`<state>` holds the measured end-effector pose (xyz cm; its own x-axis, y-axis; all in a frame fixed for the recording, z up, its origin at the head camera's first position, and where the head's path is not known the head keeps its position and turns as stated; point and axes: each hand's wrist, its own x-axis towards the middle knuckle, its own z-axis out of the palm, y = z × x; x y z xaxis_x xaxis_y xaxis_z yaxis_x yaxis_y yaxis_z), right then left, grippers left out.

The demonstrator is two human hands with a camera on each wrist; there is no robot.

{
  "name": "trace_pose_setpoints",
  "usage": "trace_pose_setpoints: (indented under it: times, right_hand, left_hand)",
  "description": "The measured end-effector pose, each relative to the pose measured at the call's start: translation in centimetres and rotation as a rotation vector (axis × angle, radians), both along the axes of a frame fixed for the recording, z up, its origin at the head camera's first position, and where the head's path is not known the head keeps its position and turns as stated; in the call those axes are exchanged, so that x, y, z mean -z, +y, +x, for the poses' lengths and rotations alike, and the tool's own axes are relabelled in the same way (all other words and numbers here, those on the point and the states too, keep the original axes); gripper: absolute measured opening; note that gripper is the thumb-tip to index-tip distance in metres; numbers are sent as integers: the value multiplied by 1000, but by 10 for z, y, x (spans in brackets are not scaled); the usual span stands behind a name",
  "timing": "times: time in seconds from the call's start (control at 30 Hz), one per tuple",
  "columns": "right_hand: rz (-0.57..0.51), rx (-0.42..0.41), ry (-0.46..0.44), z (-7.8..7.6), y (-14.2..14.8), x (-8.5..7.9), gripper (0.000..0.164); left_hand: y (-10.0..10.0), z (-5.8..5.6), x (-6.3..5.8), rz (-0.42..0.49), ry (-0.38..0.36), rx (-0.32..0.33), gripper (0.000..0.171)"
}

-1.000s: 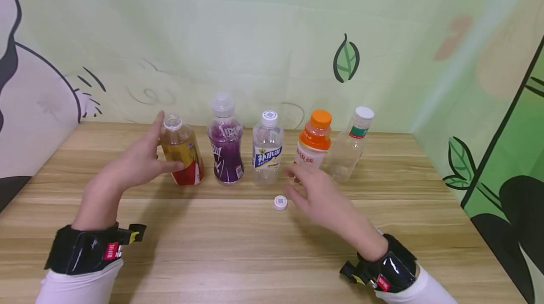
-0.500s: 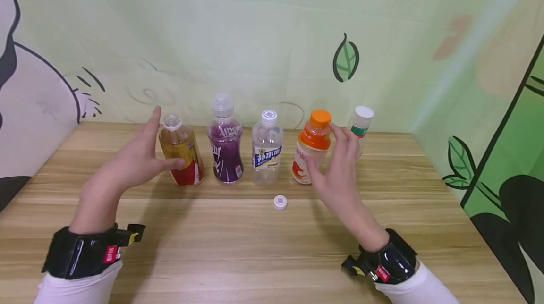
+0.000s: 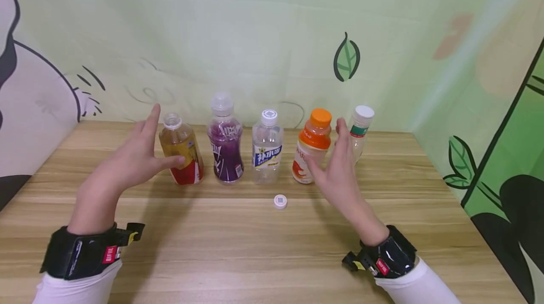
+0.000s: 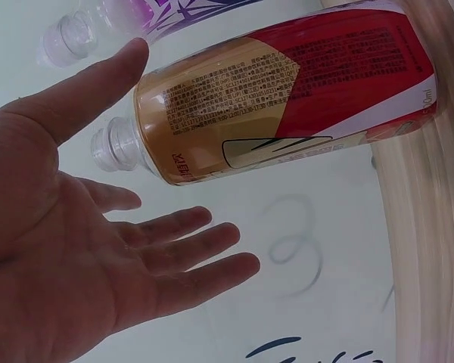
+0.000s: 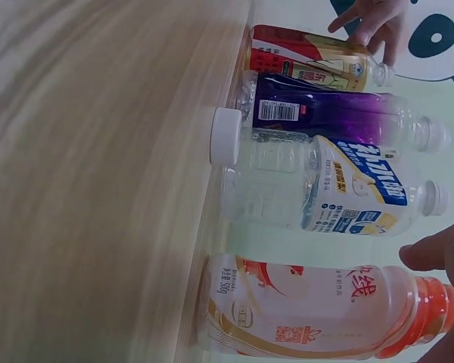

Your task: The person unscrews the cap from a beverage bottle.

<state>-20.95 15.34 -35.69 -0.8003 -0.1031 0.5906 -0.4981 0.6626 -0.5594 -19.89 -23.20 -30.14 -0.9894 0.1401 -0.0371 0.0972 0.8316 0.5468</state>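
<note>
My left hand (image 3: 123,162), fingers spread, is beside a gold-and-red drink bottle (image 3: 179,146) with an uncapped neck. In the left wrist view the thumb passes near the bottle's shoulder, and the palm (image 4: 53,265) has nothing in it. My right hand (image 3: 340,179) stands around the right side of the milk-drink bottle (image 3: 313,139) with an orange cap, its fingers raised and apart. Whether the thumb touches that bottle, I cannot tell. Toward the front lies a loose white bottle cap (image 3: 280,201), which also shows in the right wrist view (image 5: 226,137).
Between the hands stand a purple drink bottle (image 3: 226,148) and a clear bottle with a blue-and-white label (image 3: 267,153). Behind the right hand is a clear white-capped bottle (image 3: 361,127), partly hidden. A printed cloth backdrop (image 3: 255,49) rises behind the wooden table (image 3: 221,247).
My right hand has moved right and up from in front of the milk-drink bottle to its right side, its fingers opening out. The left hand has barely shifted. The bottles stay in place.
</note>
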Motion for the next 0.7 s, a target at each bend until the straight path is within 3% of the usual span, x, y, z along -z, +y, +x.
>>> trace_pose_setpoints:
  times: [0.23, 0.5, 0.7]
  right_hand:
    - [-38, -29, -53, -3, 1, 2, 96]
    - [-13, 9, -2, -4, 2, 2, 80]
    - [-47, -24, -10, -3, 2, 1, 72]
  left_hand:
    - [2, 1, -1, -18, 3, 4, 122]
    - [2, 1, -2, -32, 2, 9, 122]
    - [3, 2, -2, -33, 4, 7, 122]
